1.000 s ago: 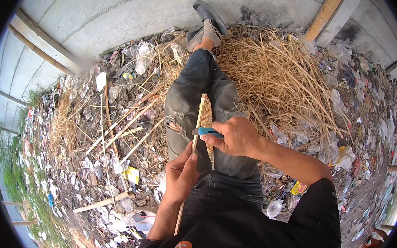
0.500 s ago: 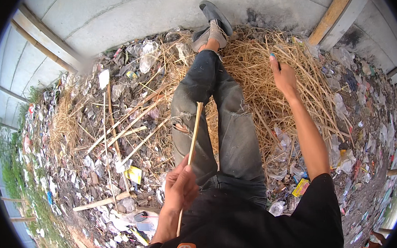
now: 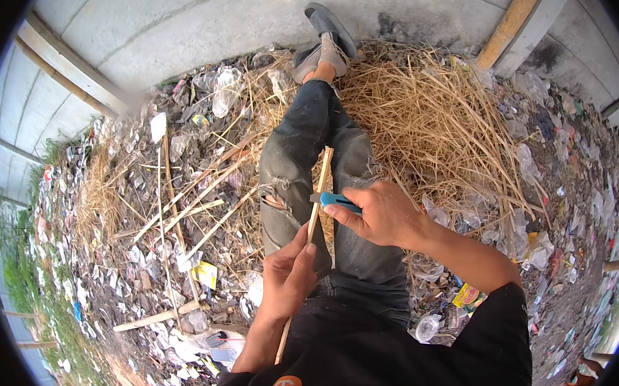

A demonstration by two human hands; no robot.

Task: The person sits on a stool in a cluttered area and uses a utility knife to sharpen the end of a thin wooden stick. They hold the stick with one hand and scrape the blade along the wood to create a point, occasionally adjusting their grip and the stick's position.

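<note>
A thin, pale bamboo strip (image 3: 320,185) slants up from beside my body, over my lap, its far end above my knees. My left hand (image 3: 289,277) is closed around it partway along, thumb and fingers pinching it. In my right hand (image 3: 383,215) is a box cutter (image 3: 340,202) with a blue handle. Its short grey blade lies against the strip, a little beyond my left fingers. Both my legs (image 3: 313,142) stretch forward in torn dark jeans, the ankles crossed.
A heap of dry shavings (image 3: 423,124) covers the ground right of my legs. Several longer bamboo strips (image 3: 203,209) lie to the left among plastic litter. A grey concrete wall (image 3: 254,17) rises beyond my feet, with a bamboo pole (image 3: 519,13) leaning at the right.
My right hand has come in from the far right over the shavings to the strip, bringing the box cutter's blade against it. The strip's far end has shifted slightly right and away.
</note>
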